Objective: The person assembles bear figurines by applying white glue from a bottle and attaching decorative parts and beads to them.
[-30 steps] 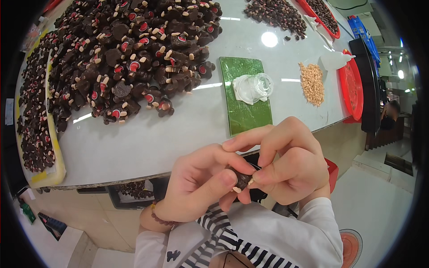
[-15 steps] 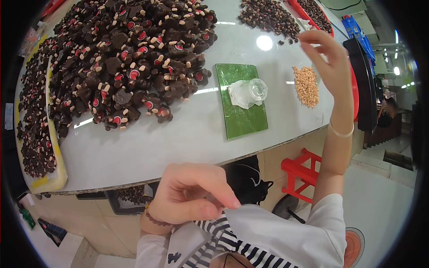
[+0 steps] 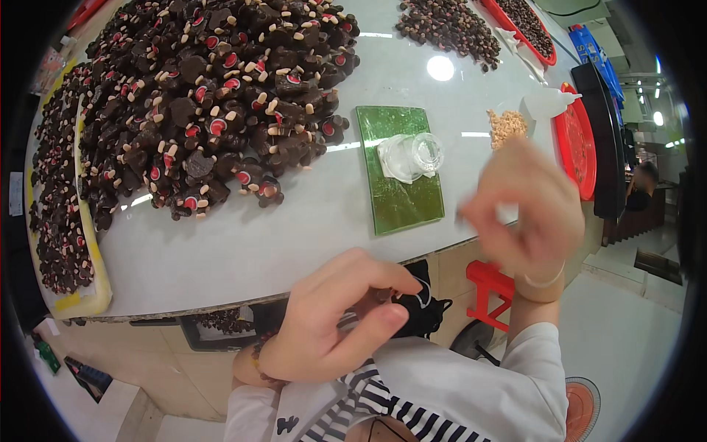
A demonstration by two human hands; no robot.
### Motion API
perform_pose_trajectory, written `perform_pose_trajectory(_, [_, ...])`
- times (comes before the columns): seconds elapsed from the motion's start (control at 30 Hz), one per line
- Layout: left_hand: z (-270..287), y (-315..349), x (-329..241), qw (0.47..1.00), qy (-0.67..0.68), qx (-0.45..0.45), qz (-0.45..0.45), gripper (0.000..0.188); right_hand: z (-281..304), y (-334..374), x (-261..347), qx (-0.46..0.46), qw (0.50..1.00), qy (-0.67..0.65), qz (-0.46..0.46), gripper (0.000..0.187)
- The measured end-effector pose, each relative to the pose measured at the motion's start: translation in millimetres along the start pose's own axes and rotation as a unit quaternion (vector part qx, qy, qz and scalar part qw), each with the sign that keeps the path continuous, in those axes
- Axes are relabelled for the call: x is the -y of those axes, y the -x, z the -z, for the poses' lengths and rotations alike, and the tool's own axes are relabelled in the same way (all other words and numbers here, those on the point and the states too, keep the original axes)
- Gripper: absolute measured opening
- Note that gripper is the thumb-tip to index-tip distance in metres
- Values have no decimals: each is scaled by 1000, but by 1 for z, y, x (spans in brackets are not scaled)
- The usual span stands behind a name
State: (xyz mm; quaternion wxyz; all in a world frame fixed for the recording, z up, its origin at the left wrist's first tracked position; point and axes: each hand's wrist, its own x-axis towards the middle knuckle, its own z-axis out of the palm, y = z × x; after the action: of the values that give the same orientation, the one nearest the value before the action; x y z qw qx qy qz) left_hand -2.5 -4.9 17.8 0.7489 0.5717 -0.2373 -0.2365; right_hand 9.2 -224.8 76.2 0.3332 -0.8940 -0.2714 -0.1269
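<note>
My left hand [image 3: 335,317] is held over my lap, just in front of the table edge, its fingers curled with thumb and forefinger close together; a small dark bit shows between them, too hidden to name. Motion blurs my right hand [image 3: 526,210], which is bent in a pinch right of the green board, with what looks like a small dark brown piece [image 3: 463,214] at its fingertips. On the green board [image 3: 401,202] rests a clear plastic cup [image 3: 423,155] over white paper. Small dark pieces [image 3: 449,37] lie heaped at the back. A pile of tan bits [image 3: 508,127] is partly behind my right hand.
A big heap of dark brown figures [image 3: 199,103] with red and cream parts covers the table's left; more fill a yellow-edged tray [image 3: 96,272]. At right are a white nozzle bottle [image 3: 549,103] and red trays [image 3: 578,147]. A red stool [image 3: 490,291] stands below.
My right hand has come back from the small dark pieces toward me, uncovering the white bottle and red tray. My left hand has shifted slightly right.
</note>
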Motion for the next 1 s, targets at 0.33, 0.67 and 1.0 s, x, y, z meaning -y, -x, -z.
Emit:
perform_pose_trajectory(0.33, [-11,-3,3,999,-14,-17,-31,26,-36,32,20,-70,989,-128,35,16])
perform_pose_trajectory(0.67, [-15,-3,4,994,-83,-31,-64,35,-36,36,30,-118,970,113,180,16])
perform_pose_trajectory(1.0, [-13,1,5,999,22,21,-31,30,-23,28,10,-113,982,142,48,24])
